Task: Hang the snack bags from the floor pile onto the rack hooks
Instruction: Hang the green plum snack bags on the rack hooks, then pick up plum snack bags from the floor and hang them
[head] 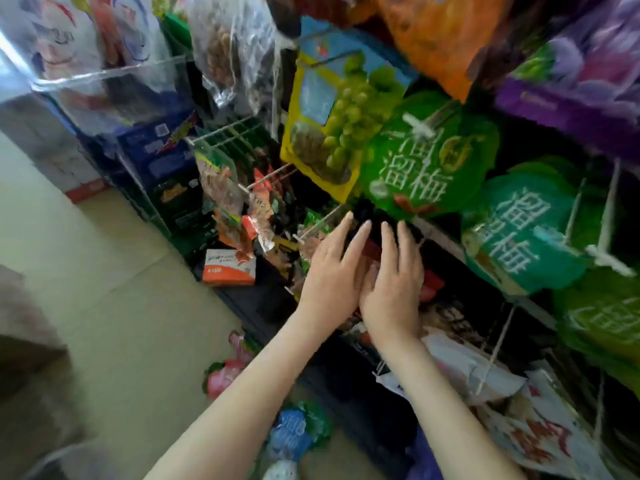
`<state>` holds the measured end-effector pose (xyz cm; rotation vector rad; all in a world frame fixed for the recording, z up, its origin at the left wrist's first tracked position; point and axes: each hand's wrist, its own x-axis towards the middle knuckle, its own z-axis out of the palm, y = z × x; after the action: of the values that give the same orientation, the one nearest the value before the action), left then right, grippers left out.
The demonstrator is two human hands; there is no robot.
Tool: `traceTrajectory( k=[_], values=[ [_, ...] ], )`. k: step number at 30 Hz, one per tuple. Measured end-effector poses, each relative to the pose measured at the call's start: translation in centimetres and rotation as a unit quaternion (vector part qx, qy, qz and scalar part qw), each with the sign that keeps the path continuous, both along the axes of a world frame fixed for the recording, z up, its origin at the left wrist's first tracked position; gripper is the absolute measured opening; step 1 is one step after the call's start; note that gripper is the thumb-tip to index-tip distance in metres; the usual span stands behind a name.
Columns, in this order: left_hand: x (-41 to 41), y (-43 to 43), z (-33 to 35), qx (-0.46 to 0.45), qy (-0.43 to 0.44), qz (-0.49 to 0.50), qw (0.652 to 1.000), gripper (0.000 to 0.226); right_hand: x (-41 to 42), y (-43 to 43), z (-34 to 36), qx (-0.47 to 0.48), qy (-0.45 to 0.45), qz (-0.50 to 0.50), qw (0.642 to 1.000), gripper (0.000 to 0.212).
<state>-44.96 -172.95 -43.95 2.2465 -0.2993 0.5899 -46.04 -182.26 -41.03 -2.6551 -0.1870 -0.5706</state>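
Dark hung bags (367, 211) sit under left hand (332, 271) and right hand (394, 285), fingers straight, side by side, gripping nothing. Hook (300, 238) just beside left fingertips (348, 217). Floor pile (289, 434) below forearms, not yet hung. Risk: pushing may knock neighbouring bags off hooks or snag a finger on wire.

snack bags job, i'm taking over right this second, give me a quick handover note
Left hand: open, fingers straight, holds nothing.
Right hand: open too, right beside it. Both reach toward the red bag low on the rack.
Already hanging: green bags and a yellow grape bag on the hooks.
Left: pink bags and blue and green bags lie on the floor. Pick them up and hang them.
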Motion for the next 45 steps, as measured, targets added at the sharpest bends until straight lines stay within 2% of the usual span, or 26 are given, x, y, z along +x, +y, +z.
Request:
traceTrajectory(
  k=[4, 8, 11, 15, 19, 22, 24, 25, 28, 31, 32, 35, 38, 40, 43, 45],
  values=[
    [-10.2, 3.1, -8.6, -0.041, 0.069, 0.073, 0.994, 0.039, -7.9, 3.0, -8.3, 0.050, 0.079, 0.134, 0.987, 0.046],
    [-20.1, 6.6, -20.3, -0.018, 0.187, 0.145, 0.971, 0.038, -15.8, 4.3, -20.8, 0.088, 0.227, 0.205, 0.948, 0.043],
    [-27.1, 7.7, -30.7, -0.001, 0.320, 0.184, 0.929, 0.043, -21.1, 2.6, -32.3, 0.105, 0.413, 0.142, 0.893, 0.049],
    [-33.9, 7.6, -45.4, 0.024, 0.450, 0.179, 0.874, 0.055, -24.5, -1.3, -48.1, 0.095, 0.542, -0.004, 0.835, 0.048],
    [-37.5, 5.8, -57.0, 0.050, 0.496, 0.153, 0.853, 0.069, -24.7, -3.6, -61.1, 0.092, 0.581, -0.079, 0.805, 0.053],
    [-38.3, 4.2, -63.2, 0.051, 0.501, 0.137, 0.853, 0.072, -23.1, -4.0, -68.1, 0.094, 0.558, -0.104, 0.818, 0.065],
    [-38.7, 3.3, -66.4, 0.050, 0.494, 0.126, 0.859, 0.074, -22.1, -4.1, -71.8, 0.067, 0.531, -0.117, 0.836, 0.066],
    [-38.7, 2.9, -67.3, 0.045, 0.497, 0.124, 0.858, 0.074, -21.6, -4.0, -72.8, 0.047, 0.512, -0.130, 0.848, 0.059],
    [-38.5, 2.2, -67.3, 0.028, 0.493, 0.123, 0.861, 0.071, -20.6, -3.9, -73.8, 0.005, 0.465, -0.150, 0.872, 0.019],
    [-37.8, 2.5, -64.6, 0.017, 0.479, 0.125, 0.869, 0.067, -20.7, -3.5, -72.4, 0.078, 0.498, -0.120, 0.855, 0.004],
    [-37.5, 2.7, -63.4, 0.016, 0.474, 0.123, 0.872, 0.066, -20.8, -3.3, -71.8, 0.107, 0.506, -0.118, 0.848, 0.003],
    [-36.2, 4.0, -60.1, 0.033, 0.457, 0.112, 0.882, 0.066, -21.5, -3.0, -70.0, 0.154, 0.536, -0.140, 0.818, 0.023],
    [-35.1, 5.7, -59.8, 0.094, 0.435, 0.109, 0.889, 0.070, -22.0, -3.4, -70.4, 0.114, 0.566, -0.156, 0.801, 0.057],
    [-34.7, 6.6, -61.6, 0.156, 0.424, 0.093, 0.887, 0.073, -22.4, -3.9, -71.8, 0.070, 0.575, -0.166, 0.798, 0.067],
    [-34.0, 7.2, -66.9, 0.252, 0.435, 0.076, 0.861, 0.083, -23.2, -4.2, -74.9, 0.079, 0.577, -0.213, 0.784, 0.062],
    [-33.3, 6.9, -69.9, 0.274, 0.449, 0.068, 0.848, 0.083, -23.7, -4.4, -77.1, 0.110, 0.532, -0.223, 0.809, 0.038]
  ],
)
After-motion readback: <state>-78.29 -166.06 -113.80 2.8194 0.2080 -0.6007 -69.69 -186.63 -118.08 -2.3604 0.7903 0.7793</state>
